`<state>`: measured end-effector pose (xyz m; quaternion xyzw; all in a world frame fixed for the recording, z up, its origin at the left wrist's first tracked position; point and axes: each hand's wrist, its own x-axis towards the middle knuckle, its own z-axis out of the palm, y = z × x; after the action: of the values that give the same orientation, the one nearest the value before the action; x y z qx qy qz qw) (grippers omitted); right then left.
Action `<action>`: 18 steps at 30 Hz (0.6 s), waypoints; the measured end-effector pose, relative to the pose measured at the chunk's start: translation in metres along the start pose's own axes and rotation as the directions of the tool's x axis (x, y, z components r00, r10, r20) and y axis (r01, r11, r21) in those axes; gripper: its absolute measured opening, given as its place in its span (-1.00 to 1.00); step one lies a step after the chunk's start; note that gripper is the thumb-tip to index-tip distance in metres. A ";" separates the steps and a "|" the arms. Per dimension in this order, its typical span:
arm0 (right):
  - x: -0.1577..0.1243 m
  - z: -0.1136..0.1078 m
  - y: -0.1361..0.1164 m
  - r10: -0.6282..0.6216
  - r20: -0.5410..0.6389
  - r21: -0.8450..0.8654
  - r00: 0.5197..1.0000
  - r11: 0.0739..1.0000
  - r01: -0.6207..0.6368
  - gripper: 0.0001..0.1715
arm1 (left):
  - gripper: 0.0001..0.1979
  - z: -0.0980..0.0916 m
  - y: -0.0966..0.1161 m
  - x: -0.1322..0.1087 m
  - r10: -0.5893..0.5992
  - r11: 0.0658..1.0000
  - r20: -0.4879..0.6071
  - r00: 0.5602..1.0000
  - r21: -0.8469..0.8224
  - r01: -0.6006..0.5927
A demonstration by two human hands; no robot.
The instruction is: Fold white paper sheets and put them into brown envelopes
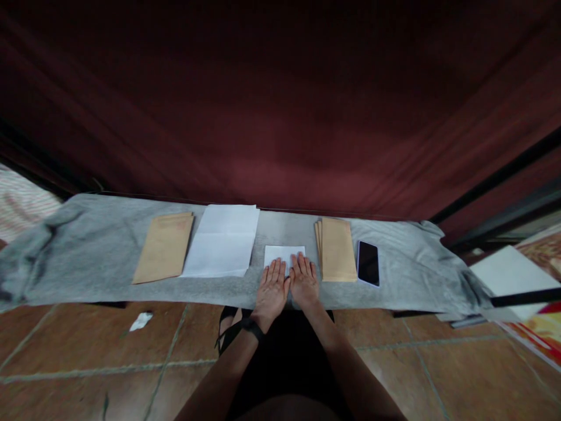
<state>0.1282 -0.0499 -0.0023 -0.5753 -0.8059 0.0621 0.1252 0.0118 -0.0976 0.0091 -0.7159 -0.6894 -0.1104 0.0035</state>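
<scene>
grey cloth [96,251] bears paper [276,252] (white) under each grip [272,287] [305,285].

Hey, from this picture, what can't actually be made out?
- Small white paper: head view; its near part is hidden under the left hand and right hand.
- Brown paper stack beside the phone: head view; the top piece covers most of those beneath.
- White scrap, lower left: head view; too small and blurred to identify.
- Red-and-yellow item: head view; cut off by the right edge.
</scene>
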 end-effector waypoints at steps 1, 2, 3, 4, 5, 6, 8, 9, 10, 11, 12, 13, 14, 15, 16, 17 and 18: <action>0.001 -0.001 0.001 0.011 -0.005 0.009 1.000 1.000 -0.011 -0.40 | -0.46 0.000 -0.002 -0.001 0.019 1.000 0.001 1.000 0.013 -0.019; 0.002 -0.001 0.001 0.021 -0.018 0.027 1.000 0.999 -0.021 -0.41 | -0.46 -0.001 -0.003 -0.002 0.040 0.999 0.001 0.999 0.023 -0.040; 0.003 -0.002 0.001 0.025 -0.034 0.050 0.999 0.998 -0.023 -0.43 | -0.45 -0.001 -0.005 -0.003 0.066 0.997 0.004 0.998 0.030 -0.066; 0.005 -0.003 0.001 0.023 -0.051 0.074 0.998 0.997 -0.019 -0.44 | -0.43 -0.002 -0.006 -0.003 0.093 0.995 0.008 0.996 0.034 -0.093; 0.008 -0.003 0.000 -0.002 -0.063 0.099 0.998 0.995 0.008 -0.44 | -0.42 -0.002 -0.008 -0.004 0.117 0.992 0.013 0.993 0.037 -0.118; 0.011 -0.003 -0.001 -0.045 -0.068 0.123 0.997 0.991 0.053 -0.44 | -0.41 -0.002 -0.009 -0.004 0.139 0.989 0.021 0.990 0.040 -0.140; 0.015 -0.001 -0.006 -0.158 -0.058 0.157 0.986 0.974 0.165 -0.45 | -0.39 -0.001 -0.010 -0.004 0.171 0.984 0.045 0.984 0.046 -0.173; 0.017 0.000 -0.009 -0.211 -0.044 0.166 0.977 0.962 0.215 -0.45 | -0.38 0.000 -0.010 -0.004 0.180 0.982 0.058 0.982 0.049 -0.183; 0.018 0.001 -0.011 -0.250 -0.028 0.170 0.968 0.953 0.252 -0.45 | -0.37 0.000 -0.010 -0.004 0.184 0.981 0.070 0.980 0.052 -0.188; 0.019 0.002 -0.013 -0.266 -0.009 0.165 0.964 0.950 0.264 -0.45 | -0.36 0.001 -0.010 -0.004 0.184 0.980 0.079 0.980 0.054 -0.189; 0.020 0.003 -0.013 -0.258 0.013 0.152 0.966 0.955 0.253 -0.43 | -0.35 0.001 -0.010 -0.003 0.183 0.980 0.086 0.979 0.056 -0.188; 0.020 0.004 -0.014 -0.242 0.036 0.139 0.970 0.962 0.235 -0.41 | -0.35 0.001 -0.010 -0.003 0.183 0.980 0.091 0.979 0.057 -0.189; 0.020 0.003 -0.013 -0.223 0.059 0.125 0.973 0.969 0.214 -0.39 | -0.35 0.001 -0.010 -0.003 0.187 0.979 0.096 0.978 0.057 -0.193; 0.020 0.003 -0.011 -0.204 0.078 0.110 0.976 0.975 0.195 -0.38 | -0.35 0.000 -0.010 -0.003 0.195 0.978 0.099 0.976 0.056 -0.201; 0.020 0.002 -0.009 -0.190 0.092 0.098 0.977 0.979 0.181 -0.37 | -0.35 -0.001 -0.010 -0.003 0.204 0.976 0.100 0.974 0.053 -0.209; 0.020 0.001 -0.007 -0.182 0.102 0.086 0.978 0.981 0.173 -0.37 | -0.34 -0.002 -0.010 -0.003 0.211 0.975 0.100 0.972 0.048 -0.216; 0.020 0.001 -0.004 -0.175 0.106 0.072 0.979 0.983 0.168 -0.37 | -0.34 -0.003 -0.011 -0.003 0.215 0.975 0.099 0.972 0.042 -0.220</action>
<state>0.1181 -0.0319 0.0008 -0.4951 -0.8559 0.1087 0.1025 0.0005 -0.1003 0.0099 -0.7913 -0.6088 -0.0574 0.0022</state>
